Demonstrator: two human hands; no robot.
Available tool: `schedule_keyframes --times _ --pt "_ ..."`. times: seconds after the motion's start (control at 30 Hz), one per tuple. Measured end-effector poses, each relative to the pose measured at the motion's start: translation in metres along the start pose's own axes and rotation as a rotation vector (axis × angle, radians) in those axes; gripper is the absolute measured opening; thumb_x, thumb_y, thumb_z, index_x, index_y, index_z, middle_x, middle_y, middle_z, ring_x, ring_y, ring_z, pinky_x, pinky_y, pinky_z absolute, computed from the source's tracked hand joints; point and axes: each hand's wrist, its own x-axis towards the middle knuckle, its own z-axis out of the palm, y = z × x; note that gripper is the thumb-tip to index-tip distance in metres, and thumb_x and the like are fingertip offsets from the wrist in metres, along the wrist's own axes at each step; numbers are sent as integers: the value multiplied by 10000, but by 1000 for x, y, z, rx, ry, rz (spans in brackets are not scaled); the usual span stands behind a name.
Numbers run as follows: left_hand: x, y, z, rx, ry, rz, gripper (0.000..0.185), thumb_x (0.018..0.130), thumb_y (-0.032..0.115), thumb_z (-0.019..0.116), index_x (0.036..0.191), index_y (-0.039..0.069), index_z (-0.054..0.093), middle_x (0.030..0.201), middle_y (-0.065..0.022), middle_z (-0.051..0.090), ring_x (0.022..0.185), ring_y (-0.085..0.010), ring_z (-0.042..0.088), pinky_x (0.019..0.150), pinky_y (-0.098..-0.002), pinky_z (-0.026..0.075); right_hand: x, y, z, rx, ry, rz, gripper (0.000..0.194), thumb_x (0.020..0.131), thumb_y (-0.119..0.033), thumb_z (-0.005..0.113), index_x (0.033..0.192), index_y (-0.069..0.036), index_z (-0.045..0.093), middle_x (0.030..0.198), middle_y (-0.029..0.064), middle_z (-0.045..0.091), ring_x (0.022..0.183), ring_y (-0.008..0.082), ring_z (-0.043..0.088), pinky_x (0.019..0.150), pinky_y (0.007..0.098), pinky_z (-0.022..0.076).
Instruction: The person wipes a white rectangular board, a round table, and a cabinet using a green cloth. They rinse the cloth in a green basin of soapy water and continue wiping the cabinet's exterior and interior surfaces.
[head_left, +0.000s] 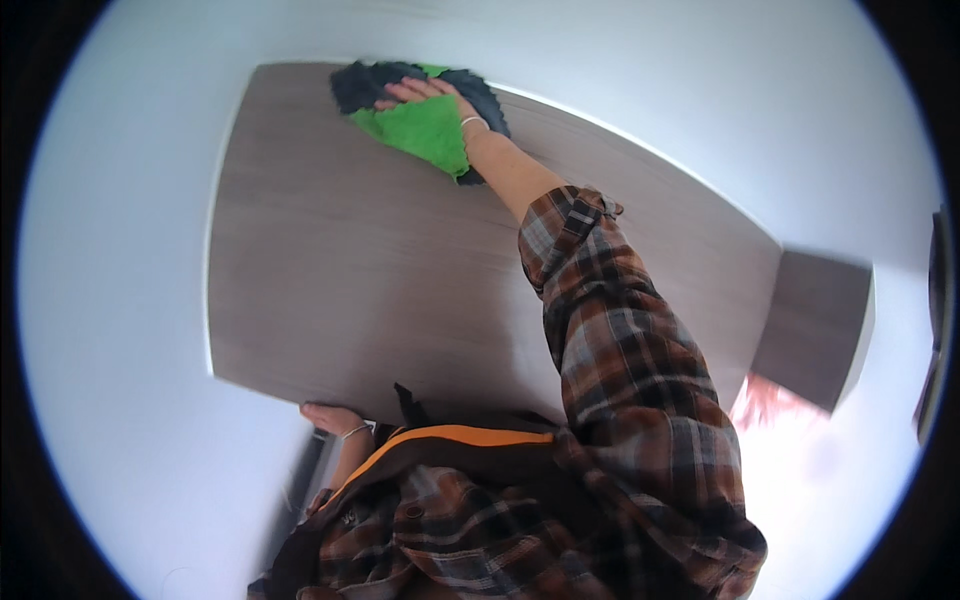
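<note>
My right hand (427, 91) lies on a two-tone cloth (412, 131), bright green on one face and dark grey on the other. It presses the cloth onto a grey-brown wood-grain surface (322, 232), close to the far edge. A green fold of the cloth sits beside the palm, with the fingers spread over the dark part. At the near left edge of that surface, my left hand (330, 418) grips the rim, its fingertips on top. What the left thumb does is hidden.
White walls (112, 247) border the surface at the left and far sides. At the right end stands a smaller wood-grain panel (814, 326) with a pale edge. A dark object (934, 322) shows at the far right rim. My body presses close to the near edge.
</note>
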Motion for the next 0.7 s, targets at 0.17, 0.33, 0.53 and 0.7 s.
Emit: schedule_keyframes --times 0.17,0.33,0.53,0.7 --pt "38 -32 -2 302 91 263 474 923 321 268 1010 -91 484 1021 -257 521 898 -357 516 824 -420 430 -186 64 -11 10 25 224 475 883 -314 424 1347 -278 333 1434 1 264 1322 177 245 1081 363 166" --pt "74 -49 -7 734 156 527 346 912 224 345 1033 -61 498 1030 -264 536 932 -394 535 797 -459 448 -370 110 -14 -39 -41 682 455 885 -292 427 1332 -231 363 1413 13 298 1316 192 254 1076 376 181" --pt "80 -27 -13 551 106 290 505 910 319 285 1073 -85 541 1084 -260 553 951 -417 541 808 -472 462 -530 179 -2 -126 128 977 362 859 -258 487 1212 -177 497 1294 45 447 1195 233 419 996 393 312" --pt "79 -5 -14 389 115 96 594 891 401 278 1101 -88 543 1115 -260 551 971 -393 554 848 -452 458 -612 225 8 -132 167 1122 375 872 -289 463 1233 -186 473 1325 2 419 1213 207 401 1000 391 305"
